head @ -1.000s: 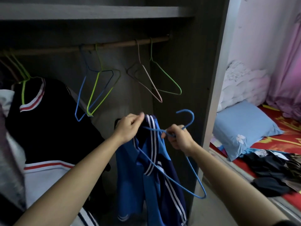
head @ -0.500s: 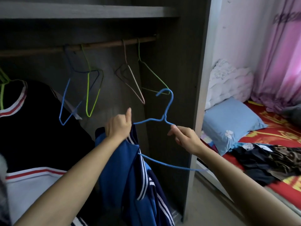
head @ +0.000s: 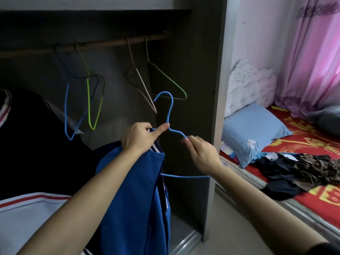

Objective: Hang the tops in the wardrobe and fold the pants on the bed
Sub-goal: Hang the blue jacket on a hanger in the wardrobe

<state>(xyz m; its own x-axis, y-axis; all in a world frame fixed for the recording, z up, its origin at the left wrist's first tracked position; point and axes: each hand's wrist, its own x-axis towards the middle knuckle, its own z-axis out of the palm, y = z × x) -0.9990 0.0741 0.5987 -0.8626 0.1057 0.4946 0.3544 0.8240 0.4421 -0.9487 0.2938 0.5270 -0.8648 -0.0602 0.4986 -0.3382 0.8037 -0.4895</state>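
- Before the open wardrobe [head: 211, 89], at chest height: left hand [head: 139, 138] gripping the collar of a blue top [head: 132, 190] together with the left shoulder of a blue wire hanger [head: 170, 116]; forefinger stretched along the wire to the base of the hook.
- Right hand [head: 200, 153] pinching the hanger's right shoulder between thumb and fingertips; other fingers loosely curled.
- Hanger upright, hook pointing up and curling left, not on the rail; bottom bar running level under the right wrist.
- Blue top draped from the left hand straight down, white stripes showing at the collar edge; right side of the hanger bare.
- Above, wooden rail [head: 110, 43] carrying empty wire hangers: blue and lime pair [head: 88, 100] to the left, pink [head: 145, 89] and green [head: 165, 80] nearer the side wall.
- Far left, black top with red-and-white trim [head: 36, 135] hanging in the wardrobe.
- Right of the wardrobe, bed with red cover [head: 303, 144]: light blue pillow [head: 253, 133] at its head, heap of dark clothes [head: 298, 168] near the edge; pink curtain [head: 312, 52] behind.
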